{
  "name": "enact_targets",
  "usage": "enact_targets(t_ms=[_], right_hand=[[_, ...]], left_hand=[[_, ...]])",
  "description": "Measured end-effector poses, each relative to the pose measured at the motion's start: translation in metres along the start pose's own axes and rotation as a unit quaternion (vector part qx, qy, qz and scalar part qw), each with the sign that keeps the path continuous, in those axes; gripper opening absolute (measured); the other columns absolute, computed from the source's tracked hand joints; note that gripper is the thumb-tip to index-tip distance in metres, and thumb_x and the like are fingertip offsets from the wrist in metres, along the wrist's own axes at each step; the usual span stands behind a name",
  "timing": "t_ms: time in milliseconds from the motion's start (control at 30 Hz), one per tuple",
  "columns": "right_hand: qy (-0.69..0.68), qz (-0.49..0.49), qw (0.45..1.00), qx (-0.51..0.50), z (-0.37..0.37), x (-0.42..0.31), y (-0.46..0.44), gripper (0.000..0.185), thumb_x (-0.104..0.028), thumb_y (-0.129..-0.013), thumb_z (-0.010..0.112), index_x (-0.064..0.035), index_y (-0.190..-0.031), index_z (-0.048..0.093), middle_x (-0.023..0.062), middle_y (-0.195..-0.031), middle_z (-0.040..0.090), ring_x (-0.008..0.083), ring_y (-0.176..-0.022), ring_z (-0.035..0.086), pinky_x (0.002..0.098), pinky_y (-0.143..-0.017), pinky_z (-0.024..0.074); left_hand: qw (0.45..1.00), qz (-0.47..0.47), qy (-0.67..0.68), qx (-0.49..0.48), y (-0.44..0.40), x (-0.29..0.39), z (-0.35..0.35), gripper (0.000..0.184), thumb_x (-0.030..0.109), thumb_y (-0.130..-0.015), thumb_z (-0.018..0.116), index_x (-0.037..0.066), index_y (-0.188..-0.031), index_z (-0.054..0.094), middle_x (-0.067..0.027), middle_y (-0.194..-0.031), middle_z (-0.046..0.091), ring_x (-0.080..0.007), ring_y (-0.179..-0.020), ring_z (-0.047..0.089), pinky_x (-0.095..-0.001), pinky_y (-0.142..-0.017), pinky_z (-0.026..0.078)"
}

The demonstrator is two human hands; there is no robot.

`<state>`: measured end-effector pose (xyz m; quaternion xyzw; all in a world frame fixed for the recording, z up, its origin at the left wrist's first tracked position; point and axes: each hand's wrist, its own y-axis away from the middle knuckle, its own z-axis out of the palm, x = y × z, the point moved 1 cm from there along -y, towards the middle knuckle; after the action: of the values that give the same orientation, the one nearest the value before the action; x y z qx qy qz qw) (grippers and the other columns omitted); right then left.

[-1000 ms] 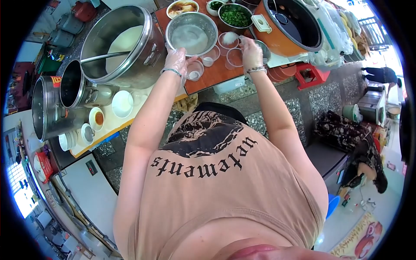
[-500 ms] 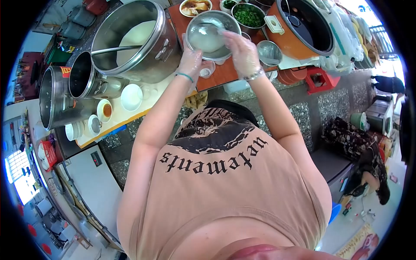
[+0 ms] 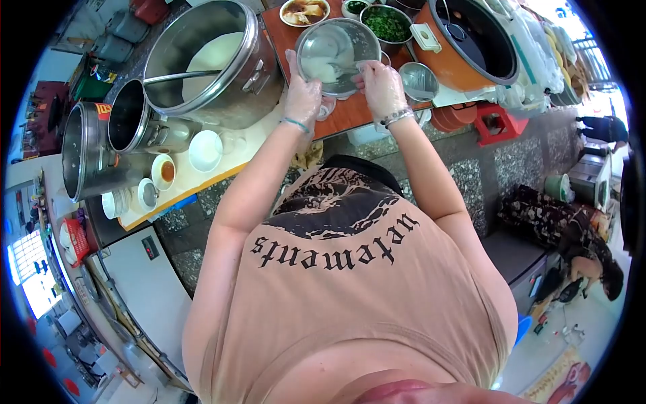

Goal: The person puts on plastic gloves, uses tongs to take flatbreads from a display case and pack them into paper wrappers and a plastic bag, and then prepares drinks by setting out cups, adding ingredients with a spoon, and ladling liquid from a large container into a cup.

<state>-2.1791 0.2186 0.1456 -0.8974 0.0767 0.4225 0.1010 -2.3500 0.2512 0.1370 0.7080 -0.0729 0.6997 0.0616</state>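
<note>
A round metal bowl [image 3: 369,42] with white, cloudy contents is tilted in front of me over the brown board [image 3: 340,116]. My left hand [image 3: 303,99], in a clear plastic glove, grips its left side, thumb at the near rim. My right hand [image 3: 382,87], also gloved, is closed at the right near rim, its fingers pinched together. A pale streak runs from those fingers into the bowl; whether it is a utensil I cannot make out. Just right of that hand stands a small metal bowl [image 3: 418,82].
Left is a large steel pot [image 3: 262,87] with white contents and a rod across it. Chopped greens [image 3: 386,24] and a dish of brownish food [image 3: 304,11] stand behind. An orange pot [image 3: 441,60] is to the right. Farther right, another person [image 3: 565,232] bends over.
The bowl has shifted slightly right and tilted more towards me. My right hand's spread fingers have drawn in and pinched at the near rim. The person at right has shifted.
</note>
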Motion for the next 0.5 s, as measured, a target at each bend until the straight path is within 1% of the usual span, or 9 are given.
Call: enact_targets(t_ms=[33, 67, 133, 167, 233, 267, 333, 467, 500], right_hand=[[-0.108, 0.052, 0.993, -0.015, 0.002, 0.001, -0.001, 0.028, -0.019, -0.094, 0.044, 0.0012, -0.098, 0.063, 0.0168, -0.082, 0.068, 0.0278, -0.072, 0.066, 0.0383, -0.069, 0.0529], [-0.108, 0.053, 0.993, -0.014, 0.004, 0.0, -0.002, 0.028, -0.019, -0.094, 0.044, 0.0012, -0.098, 0.063, 0.0168, -0.082, 0.068, 0.0278, -0.072, 0.066, 0.0383, -0.069, 0.0529], [-0.287, 0.161, 0.944, -0.005, 0.006, 0.0, -0.005, 0.027, -0.016, -0.093, 0.045, 0.0053, -0.096, 0.062, 0.0127, -0.076, 0.068, 0.0184, -0.062, 0.064, 0.031, -0.06, 0.0531], [-0.287, 0.161, 0.944, -0.004, 0.004, -0.001, -0.005, 0.027, -0.016, -0.093, 0.045, 0.0053, -0.096, 0.062, 0.0127, -0.076, 0.068, 0.0184, -0.062, 0.064, 0.031, -0.06, 0.0531], [-0.386, 0.195, 0.901, 0.028, -0.002, -0.003, -0.004, 0.025, -0.013, -0.092, 0.046, 0.0064, -0.098, 0.061, 0.012, -0.075, 0.067, 0.0134, -0.059, 0.061, 0.0262, -0.056, 0.052], [-0.385, 0.195, 0.901, 0.029, -0.006, -0.006, -0.003, 0.025, -0.013, -0.092, 0.046, 0.0064, -0.098, 0.061, 0.012, -0.075, 0.067, 0.0134, -0.059, 0.061, 0.0262, -0.056, 0.052], [-0.404, 0.209, 0.889, 0.048, -0.014, -0.009, 0.0, 0.024, -0.012, -0.092, 0.045, 0.0063, -0.101, 0.059, 0.0126, -0.074, 0.067, 0.0137, -0.058, 0.06, 0.0255, -0.055, 0.0518], [-0.426, 0.217, 0.877, 0.053, -0.033, -0.008, 0.006, 0.026, -0.017, -0.094, 0.048, 0.0049, -0.103, 0.058, 0.0118, -0.078, 0.066, 0.0137, -0.063, 0.06, 0.0253, -0.059, 0.0516], [-0.422, 0.221, 0.877, 0.069, -0.04, -0.012, 0.008, 0.027, -0.018, -0.093, 0.049, 0.0055, -0.102, 0.058, 0.0124, -0.078, 0.066, 0.0142, -0.062, 0.06, 0.0256, -0.059, 0.052]], left_hand=[[1.0, 0.025, -0.012, 0.014, -0.001, -0.005, 0.002, 0.081, -0.004, -0.083, 0.039, 0.012, -0.15, -0.004, -0.0189, -0.149, 0.025, -0.0263, -0.102, 0.06, -0.0317, -0.066, 0.057], [1.0, 0.025, -0.011, 0.012, 0.0, -0.01, 0.003, 0.081, -0.004, -0.083, 0.039, 0.012, -0.15, -0.004, -0.0189, -0.149, 0.025, -0.0263, -0.102, 0.06, -0.0317, -0.066, 0.057], [0.99, -0.066, 0.118, -0.032, 0.007, 0.002, 0.006, 0.084, -0.005, -0.083, 0.039, 0.015, -0.149, -0.009, -0.0214, -0.14, 0.035, -0.0261, -0.093, 0.063, -0.0306, -0.059, 0.058], [0.99, -0.065, 0.118, -0.033, 0.006, -0.002, 0.006, 0.084, -0.005, -0.083, 0.039, 0.015, -0.149, -0.009, -0.0214, -0.14, 0.035, -0.0261, -0.093, 0.063, -0.0306, -0.059, 0.058], [0.991, -0.04, 0.128, -0.03, 0.005, 0.0, 0.008, 0.084, -0.006, -0.084, 0.038, 0.018, -0.148, -0.01, -0.0224, -0.132, 0.041, -0.0268, -0.087, 0.065, -0.0299, -0.053, 0.058], [0.99, -0.04, 0.129, -0.031, 0.006, 0.001, 0.007, 0.084, -0.006, -0.084, 0.038, 0.018, -0.148, -0.01, -0.0224, -0.132, 0.041, -0.0268, -0.087, 0.065, -0.0299, -0.053, 0.058], [0.979, -0.132, 0.156, -0.024, 0.016, 0.035, 0.011, 0.07, -0.005, -0.083, 0.037, 0.014, -0.146, 0.014, -0.0142, -0.131, 0.045, -0.0252, -0.102, 0.06, -0.031, -0.06, 0.058], [0.973, -0.18, 0.144, 0.003, 0.002, 0.015, 0.011, 0.06, -0.003, -0.086, 0.036, 0.014, -0.141, 0.022, -0.0132, -0.126, 0.048, -0.0246, -0.098, 0.061, -0.0313, -0.061, 0.058], [0.972, -0.179, 0.152, -0.006, -0.008, -0.003, 0.009, 0.067, -0.004, -0.085, 0.037, 0.015, -0.144, 0.011, -0.0173, -0.13, 0.042, -0.0285, -0.099, 0.06, -0.0318, -0.06, 0.059]])
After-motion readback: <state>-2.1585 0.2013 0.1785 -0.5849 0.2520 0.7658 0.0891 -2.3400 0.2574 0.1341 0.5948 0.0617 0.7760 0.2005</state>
